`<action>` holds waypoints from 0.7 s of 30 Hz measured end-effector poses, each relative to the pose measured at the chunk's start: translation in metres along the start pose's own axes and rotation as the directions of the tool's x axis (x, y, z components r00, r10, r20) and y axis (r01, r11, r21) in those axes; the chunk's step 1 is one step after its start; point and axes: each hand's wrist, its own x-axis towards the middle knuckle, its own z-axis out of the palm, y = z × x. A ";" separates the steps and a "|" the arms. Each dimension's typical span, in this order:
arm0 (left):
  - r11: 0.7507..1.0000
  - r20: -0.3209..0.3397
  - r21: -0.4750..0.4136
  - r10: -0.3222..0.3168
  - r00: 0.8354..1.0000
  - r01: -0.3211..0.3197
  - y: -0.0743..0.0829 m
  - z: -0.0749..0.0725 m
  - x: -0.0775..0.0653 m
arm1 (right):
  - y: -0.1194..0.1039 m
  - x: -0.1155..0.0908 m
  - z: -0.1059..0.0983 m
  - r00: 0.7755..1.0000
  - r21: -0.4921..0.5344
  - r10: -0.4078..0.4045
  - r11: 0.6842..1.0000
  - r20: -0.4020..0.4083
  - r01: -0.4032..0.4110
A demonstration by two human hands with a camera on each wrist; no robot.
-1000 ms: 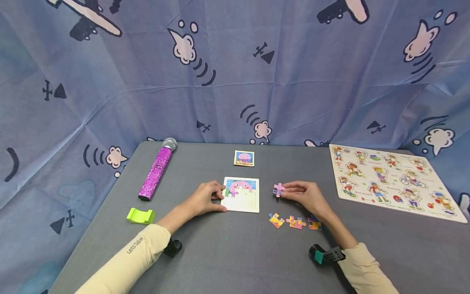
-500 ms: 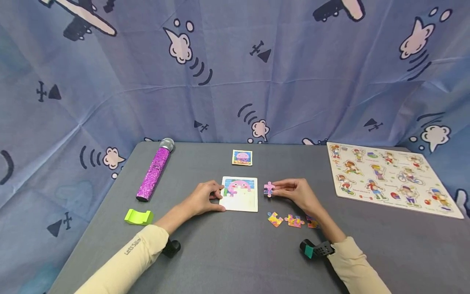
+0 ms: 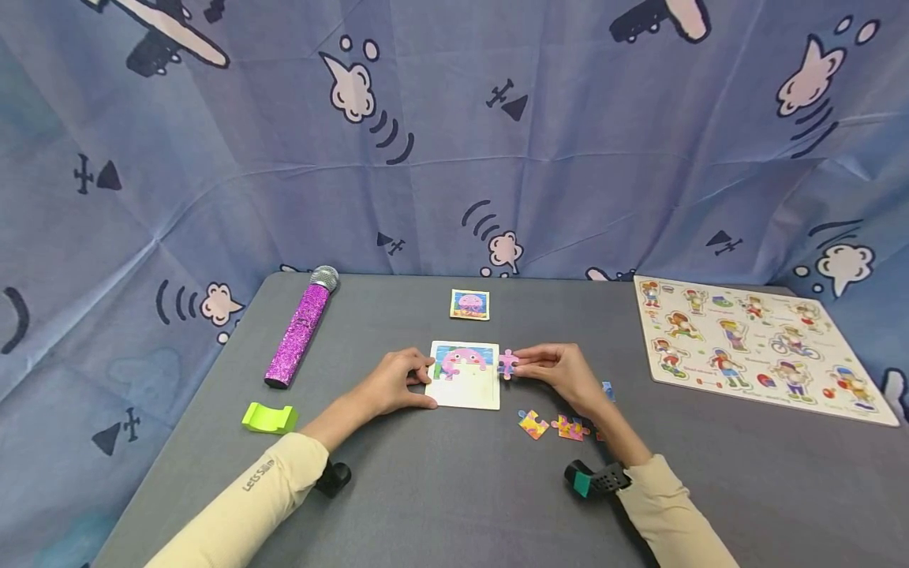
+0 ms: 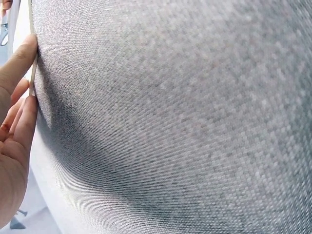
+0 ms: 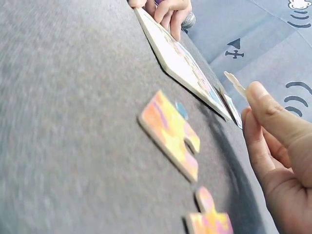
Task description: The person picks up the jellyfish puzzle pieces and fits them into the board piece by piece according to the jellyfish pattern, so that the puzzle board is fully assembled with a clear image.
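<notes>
A small white-framed jigsaw tray lies on the grey table, its upper part filled with a pink sea-creature picture and its lower part bare. My left hand holds the tray at its left edge, thumb by the near corner and fingers farther up. Between thumb and fingers of my right hand is a pink and purple jigsaw piece, pinched right at the tray's right edge; the right wrist view shows this piece edge-on, raised. Yellow-orange pieces lie nearer me, some partly hidden by my right forearm.
Behind the tray lies a small picture card. A glittery purple microphone and a lime-green block are at the left. At the right rests a large board with cartoon figures. A patterned blue curtain hangs behind the table.
My right hand has carried the pinched jigsaw piece leftward to the tray's right edge. A blue bit of another piece now shows beyond my right wrist. My left hand stays at the tray.
</notes>
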 end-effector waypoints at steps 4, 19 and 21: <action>1.000 0.009 -0.006 -0.006 1.000 0.006 -0.001 0.000 0.000 | 0.000 0.003 0.007 1.000 0.027 -0.006 1.000 0.006 0.006; 1.000 0.001 -0.006 -0.005 1.000 0.005 -0.002 0.001 0.001 | -0.005 0.014 0.041 0.999 0.105 -0.054 0.993 -0.001 0.053; 1.000 0.003 -0.003 -0.008 1.000 0.008 -0.002 0.001 0.001 | -0.006 0.015 0.044 0.997 0.089 -0.071 0.994 0.001 0.070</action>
